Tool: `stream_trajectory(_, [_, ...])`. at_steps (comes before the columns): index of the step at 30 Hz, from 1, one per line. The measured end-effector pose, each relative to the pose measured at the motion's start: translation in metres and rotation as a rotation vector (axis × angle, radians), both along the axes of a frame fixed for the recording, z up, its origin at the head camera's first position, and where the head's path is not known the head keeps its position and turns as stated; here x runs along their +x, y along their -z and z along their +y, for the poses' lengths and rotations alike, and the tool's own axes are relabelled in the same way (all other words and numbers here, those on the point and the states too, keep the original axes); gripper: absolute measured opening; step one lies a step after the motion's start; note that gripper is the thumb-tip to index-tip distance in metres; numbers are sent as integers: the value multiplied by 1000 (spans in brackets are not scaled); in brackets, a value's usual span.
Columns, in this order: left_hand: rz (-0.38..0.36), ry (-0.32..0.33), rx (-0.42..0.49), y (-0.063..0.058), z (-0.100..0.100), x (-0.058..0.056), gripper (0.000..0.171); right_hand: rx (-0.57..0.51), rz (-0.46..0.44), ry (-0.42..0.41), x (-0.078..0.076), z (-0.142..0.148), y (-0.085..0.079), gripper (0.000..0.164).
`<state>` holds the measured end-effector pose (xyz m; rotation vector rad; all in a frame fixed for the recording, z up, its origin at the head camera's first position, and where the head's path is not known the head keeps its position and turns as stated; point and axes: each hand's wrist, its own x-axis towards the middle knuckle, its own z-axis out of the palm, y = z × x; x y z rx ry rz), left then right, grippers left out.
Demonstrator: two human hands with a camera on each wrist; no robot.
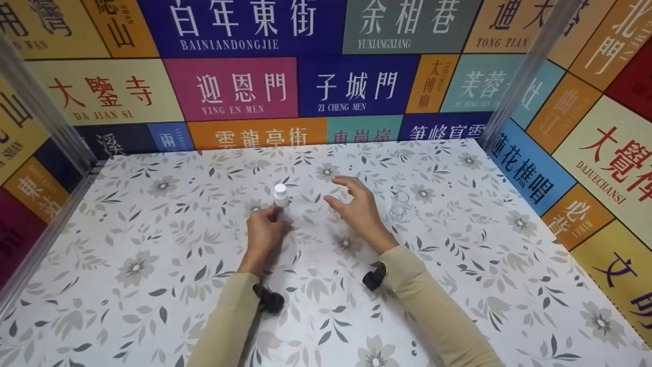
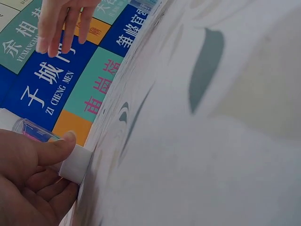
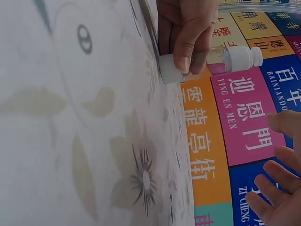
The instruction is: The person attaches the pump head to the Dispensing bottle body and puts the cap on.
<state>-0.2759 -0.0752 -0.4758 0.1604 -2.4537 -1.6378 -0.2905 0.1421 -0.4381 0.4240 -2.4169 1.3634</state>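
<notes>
Upright on the patterned tabletop stands a small clear bottle (image 1: 280, 191) with a white stepped top and a white base. My left hand (image 1: 264, 229) grips it low down. In the right wrist view the thumb and fingers wrap the lower part, just above the white base (image 3: 170, 69), while the bottle's clear middle (image 3: 217, 57) shows above them. My right hand (image 1: 360, 211) is held above the table to the right of the bottle, apart from it. Its thumb and fingers are spread and gently bent, with nothing between them.
A small clear glass (image 1: 400, 204) stands on the table just right of my right hand. The tabletop (image 1: 204, 316) wears a white cover with grey leaves and flowers. Colourful panels with characters (image 1: 232, 86) wall it at the back and sides, with clear posts (image 1: 530, 61) at the corners.
</notes>
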Motion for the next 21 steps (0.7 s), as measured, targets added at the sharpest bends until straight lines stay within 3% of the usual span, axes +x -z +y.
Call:
stream_trajectory(9, [-12,24,-8,-2,0,0,43,37,13,82,2,29,-3,45])
stream_trajectory(21, [-22,29,19,-1,-2,1,41,106,102,149,1,52,-8,43])
